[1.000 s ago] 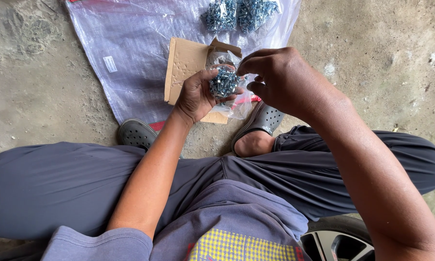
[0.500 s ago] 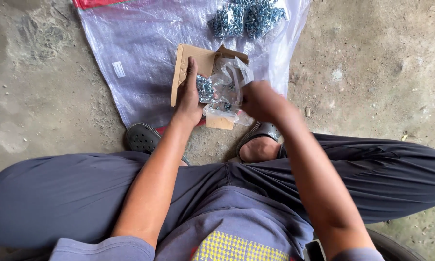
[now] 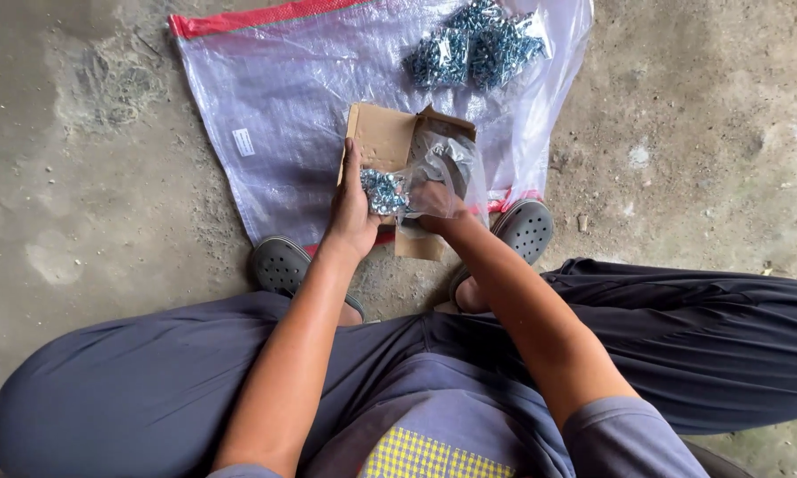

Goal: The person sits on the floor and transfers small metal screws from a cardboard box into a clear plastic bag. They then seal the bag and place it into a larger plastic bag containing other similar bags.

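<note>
Silvery metal screws [image 3: 382,191] lie in a small heap in the left hand [image 3: 356,208], which is cupped around them with the fingers pointing away from the body. The right hand [image 3: 434,199] is just beside it and pushed into a clear plastic bag [image 3: 447,168]; its fingers are covered by the crumpled film, so I cannot tell exactly how they are closed, but the hand grips the bag from inside and holds it up. The bag touches the heap of screws at its left edge. Both hands are above a flat piece of brown cardboard [image 3: 382,137], which lies on a large translucent woven sack [image 3: 301,106] with a red stripe along its upper edge. The sack is spread on a rough concrete floor [image 3: 708,133]. At the far end of the sack, well apart from the hands, several filled packets of screws [image 3: 473,44] lie together in a pile. The person sits low with the knees wide apart, in dark grey trousers [image 3: 150,381], and wears grey perforated clogs: the left clog [image 3: 279,264] is near the left wrist and the right clog [image 3: 527,228] is just beside the right forearm. Both clogs stand at the near edge of the sack.
</note>
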